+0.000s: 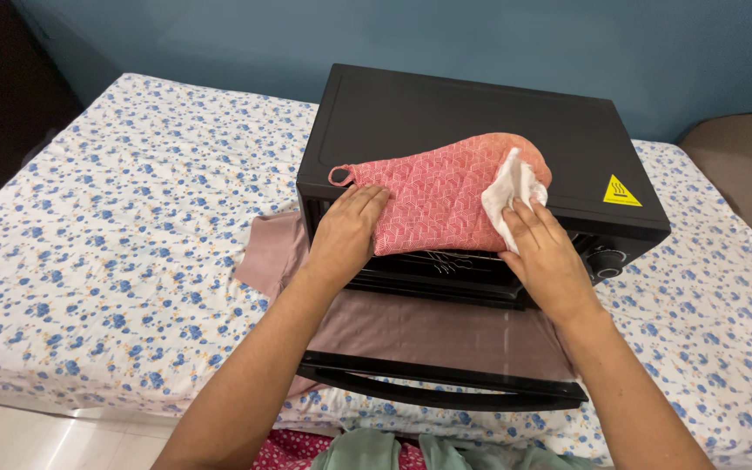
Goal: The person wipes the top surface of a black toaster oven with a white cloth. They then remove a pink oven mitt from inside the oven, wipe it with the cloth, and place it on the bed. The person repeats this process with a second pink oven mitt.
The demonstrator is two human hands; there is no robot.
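A black countertop oven (446, 122) stands on a floral-covered table, its glass door (446, 387) folded down and open toward me. A pink quilted oven mitt (437, 196) lies across the oven's front top edge. My left hand (345, 231) rests flat on the mitt's cuff end, near its hanging loop. My right hand (546, 252) presses a white cloth (511, 187) against the mitt's rounded end. A wire rack (446, 261) shows inside the oven, below the mitt.
A mauve cloth (271, 252) lies under the oven. The white tablecloth with blue flowers (115, 226) covers the table. Control knobs (607, 261) sit at the oven's right front. A brown chair (746, 165) stands at the right. A blue wall is behind.
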